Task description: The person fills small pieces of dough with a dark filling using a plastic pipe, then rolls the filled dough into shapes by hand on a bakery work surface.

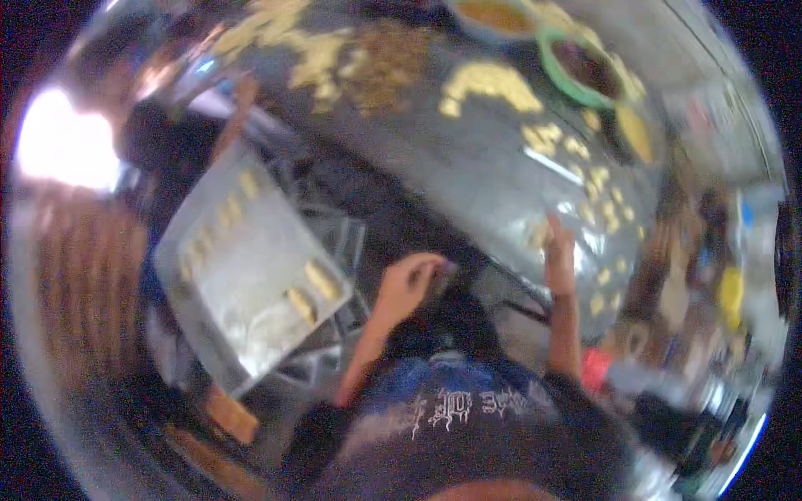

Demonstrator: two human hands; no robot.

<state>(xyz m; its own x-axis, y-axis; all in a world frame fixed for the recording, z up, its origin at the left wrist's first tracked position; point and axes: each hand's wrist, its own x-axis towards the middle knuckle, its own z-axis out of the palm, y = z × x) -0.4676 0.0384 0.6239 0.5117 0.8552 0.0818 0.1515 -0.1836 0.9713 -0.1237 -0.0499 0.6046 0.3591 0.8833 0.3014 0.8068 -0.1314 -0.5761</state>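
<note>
My left hand [409, 282] is in front of my body, short of the table edge, with its fingers curled together. Whether anything small is inside them I cannot make out. Over the metal work table [468, 184] my right hand [560, 250] reaches out, fingers stretched forward and blurred. It is beside a small pale dough piece [539, 234], perhaps touching it. Several more dough pieces [601, 196] are scattered to its right. At my left a metal baking tray [251, 275] holds a row of rolled dough pieces at its far side and a few longer ones [322, 280] nearer me.
A green bowl [547, 63] with dark contents and another bowl [493, 18] with orange contents stand at the far side. Pale dough piles [493, 83] and a brown heap [393, 63] lie on the table. Another person's arm [238, 113] reaches in beyond the tray.
</note>
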